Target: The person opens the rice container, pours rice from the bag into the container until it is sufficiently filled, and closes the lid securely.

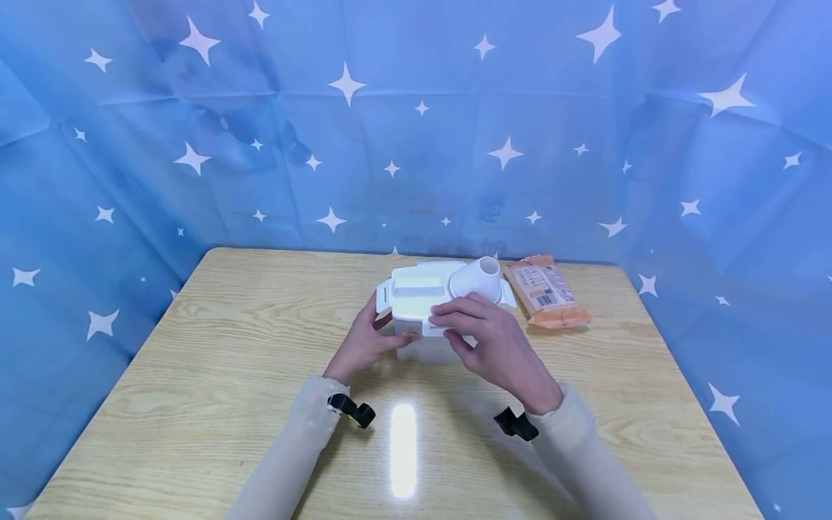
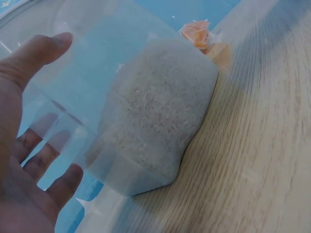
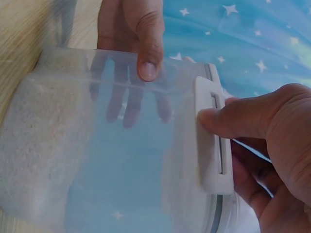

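A clear plastic rice storage box (image 2: pixel 97 29) stands on the table, and white rice (image 2: pixel 155 102) fills its lower part. Its white lid (image 1: pixel 416 282) has side clips and a tapered white cup (image 1: pixel 477 278) on the right. My left hand (image 1: pixel 368 343) grips the box at its left corner, thumb on the front and fingers spread along the side wall. On the front clip (image 3: pixel 211 145) of the lid, my right hand (image 1: pixel 487 339) presses its thumb, with its other fingers over the lid's edge. That clip lies down against the box wall.
An orange-and-clear printed packet (image 1: pixel 546 292) lies to the right of the box, near the table's back edge. The wooden table (image 1: pixel 227 375) meets a blue star-patterned cloth (image 1: pixel 416 144) behind and at both sides.
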Action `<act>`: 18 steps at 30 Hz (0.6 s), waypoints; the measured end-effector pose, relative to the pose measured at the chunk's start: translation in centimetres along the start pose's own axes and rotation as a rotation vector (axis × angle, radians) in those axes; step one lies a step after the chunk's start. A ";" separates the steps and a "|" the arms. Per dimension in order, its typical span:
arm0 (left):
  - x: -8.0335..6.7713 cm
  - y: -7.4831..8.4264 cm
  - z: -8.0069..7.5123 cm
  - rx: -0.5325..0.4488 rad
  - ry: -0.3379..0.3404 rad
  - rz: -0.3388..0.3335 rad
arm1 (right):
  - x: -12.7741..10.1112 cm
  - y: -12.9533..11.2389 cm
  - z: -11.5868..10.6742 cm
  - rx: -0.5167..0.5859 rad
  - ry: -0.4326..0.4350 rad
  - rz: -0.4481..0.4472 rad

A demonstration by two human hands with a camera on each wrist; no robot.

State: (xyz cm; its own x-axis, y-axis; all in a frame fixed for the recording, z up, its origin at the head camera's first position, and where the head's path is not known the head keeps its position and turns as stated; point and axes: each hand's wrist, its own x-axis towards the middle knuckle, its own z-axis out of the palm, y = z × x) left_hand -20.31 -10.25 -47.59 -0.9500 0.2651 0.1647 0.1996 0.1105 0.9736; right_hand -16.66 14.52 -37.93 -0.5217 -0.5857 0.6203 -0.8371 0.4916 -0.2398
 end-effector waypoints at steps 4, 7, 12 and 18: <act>0.0 0.1 0.1 -0.001 0.002 0.001 | -0.1 0.0 0.1 -0.011 0.015 0.007; 0.1 0.1 0.1 0.010 0.010 0.003 | -0.1 0.0 0.1 -0.019 0.018 0.002; 0.1 0.1 0.1 0.014 0.011 -0.012 | -0.1 0.2 0.2 -0.013 0.032 -0.006; 0.0 0.0 0.1 0.018 0.012 -0.021 | -0.2 0.5 0.4 -0.004 0.056 -0.018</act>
State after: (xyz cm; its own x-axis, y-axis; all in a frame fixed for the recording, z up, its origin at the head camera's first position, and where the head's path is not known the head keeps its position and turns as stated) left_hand -20.28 -10.13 -47.58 -0.9568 0.2510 0.1467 0.1843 0.1334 0.9738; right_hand -17.07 14.62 -38.43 -0.4966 -0.5571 0.6656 -0.8454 0.4842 -0.2255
